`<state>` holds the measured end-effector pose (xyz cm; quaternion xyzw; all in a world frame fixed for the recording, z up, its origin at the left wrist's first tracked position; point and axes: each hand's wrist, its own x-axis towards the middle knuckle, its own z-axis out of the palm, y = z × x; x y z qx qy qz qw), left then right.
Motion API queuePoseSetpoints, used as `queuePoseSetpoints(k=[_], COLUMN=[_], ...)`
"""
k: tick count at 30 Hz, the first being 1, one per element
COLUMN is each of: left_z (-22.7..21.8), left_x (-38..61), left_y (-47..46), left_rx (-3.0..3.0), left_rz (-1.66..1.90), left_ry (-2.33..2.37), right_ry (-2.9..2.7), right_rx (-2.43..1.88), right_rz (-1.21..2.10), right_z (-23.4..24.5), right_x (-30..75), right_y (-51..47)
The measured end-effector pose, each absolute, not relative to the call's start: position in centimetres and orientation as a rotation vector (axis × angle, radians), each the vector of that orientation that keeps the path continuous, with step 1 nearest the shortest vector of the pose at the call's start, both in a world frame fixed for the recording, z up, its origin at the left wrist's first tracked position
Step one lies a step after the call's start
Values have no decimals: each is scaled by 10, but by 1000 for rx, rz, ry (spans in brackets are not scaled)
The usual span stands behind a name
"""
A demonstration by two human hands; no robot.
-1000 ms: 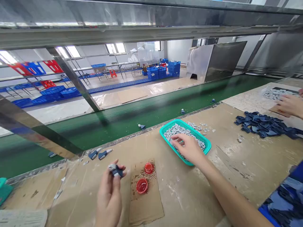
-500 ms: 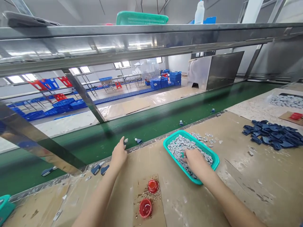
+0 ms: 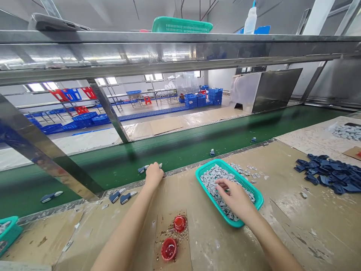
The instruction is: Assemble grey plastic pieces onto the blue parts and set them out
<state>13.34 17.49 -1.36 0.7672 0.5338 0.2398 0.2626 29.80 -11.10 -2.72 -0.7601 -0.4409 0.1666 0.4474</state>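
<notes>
My left hand [image 3: 153,175] reaches to the far edge of the worktable, where it meets the green conveyor belt [image 3: 197,145]. Its fingers are curled down and closed; what they hold is hidden. A small blue-and-grey piece [image 3: 142,169] lies on the belt just left of it, and a grey tip [image 3: 160,165] shows at its right. My right hand [image 3: 234,195] rests in a teal basket [image 3: 258,197] full of small grey pieces [image 3: 210,178], thumb and fingers pinched on one of them.
Two red caps [image 3: 179,223] [image 3: 169,249] sit on a cardboard scrap near me. Two blue pieces [image 3: 121,196] lie at the table edge and a blue pile [image 3: 327,173] lies at right. A second teal basket [image 3: 8,231] is at left. A steel shelf [image 3: 180,41] runs overhead.
My left hand carried a blue-and-grey piece from near my body out to the belt edge. My right hand stayed in the basket, shifting among the grey pieces. Another person's hand at far right is gone.
</notes>
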Motion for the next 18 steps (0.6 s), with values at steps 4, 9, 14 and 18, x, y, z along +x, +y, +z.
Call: queuePoseSetpoints(k=[4, 9, 14, 18], left_z=[2, 15, 9, -8], left_x=[113, 61, 12, -8], left_y=[142, 60, 3, -10], left_rx=[1837, 1542, 1157, 965], left_rz=[749, 801, 849, 990], left_ry=[1166, 845, 857, 954], right_ry=[-1071, -1008, -875, -892], right_rx=[-1644, -1337, -1309, -1369], right_rz=[496, 843, 1032, 1026], right_z=[-17, -19, -30, -32], right_x=[282, 247, 227, 217], right_y=[-114, -112, -109, -106])
